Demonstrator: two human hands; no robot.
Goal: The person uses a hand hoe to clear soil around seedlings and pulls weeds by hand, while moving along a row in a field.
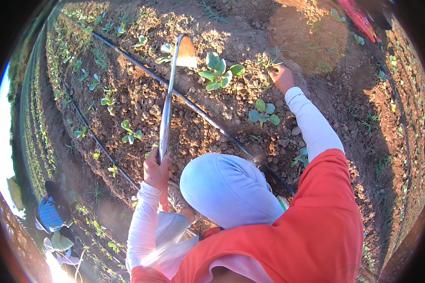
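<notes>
My left hand (157, 169) is closed around the handle of a hoe. The hoe's long curved metal neck (170, 85) runs up and away from it, ending in a broad blade (187, 53) beside a young leafy seedling. Out to the right, my right hand (282, 78) pinches a small green weed (266, 63) at soil level; whether its roots are still in the ground I cannot tell. Between the blade and that hand grows a larger broad-leaved seedling (217, 71), like a cabbage plant. Nearer to me stands another seedling (264, 113).
A black drip irrigation hose (212, 122) crosses the cloddy bed diagonally; a thinner hose (99, 141) runs farther left. Smaller seedlings (130, 132) dot the soil. Two people (51, 215) (62, 246) are at the lower left. Red clothing (359, 19) shows at the upper right.
</notes>
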